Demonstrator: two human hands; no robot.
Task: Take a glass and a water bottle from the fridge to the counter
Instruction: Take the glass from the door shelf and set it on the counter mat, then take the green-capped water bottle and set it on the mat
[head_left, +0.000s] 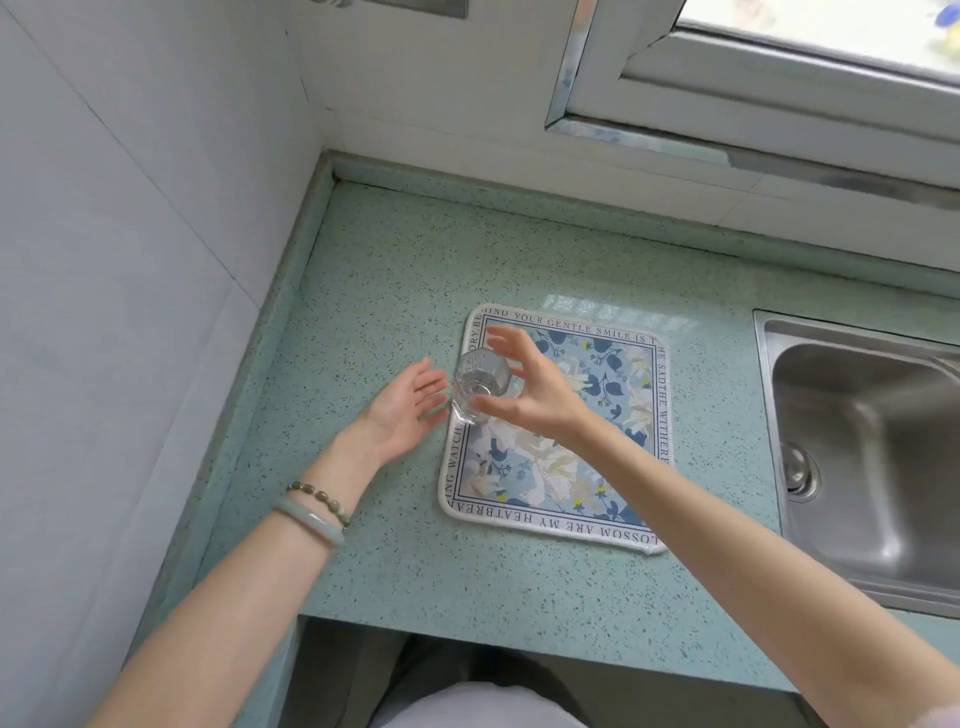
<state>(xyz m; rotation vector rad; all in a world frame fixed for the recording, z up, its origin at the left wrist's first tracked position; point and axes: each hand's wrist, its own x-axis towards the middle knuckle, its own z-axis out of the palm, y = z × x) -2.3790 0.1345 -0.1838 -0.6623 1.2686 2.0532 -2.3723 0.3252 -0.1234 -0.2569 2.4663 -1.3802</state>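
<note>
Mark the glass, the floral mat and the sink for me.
glass (475, 376): head view, on its clear faceted side.
floral mat (545, 483): head view, on its bare printed middle.
sink (857, 457): head view, inside its steel basin.

Glass at left edge of mat — sink farther right.

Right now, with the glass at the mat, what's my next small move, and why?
Probably lift the right hand clear and fetch the bottle: the glass stands upright on the left edge of the mat, fingers spread around it, and no bottle is in view.
</note>
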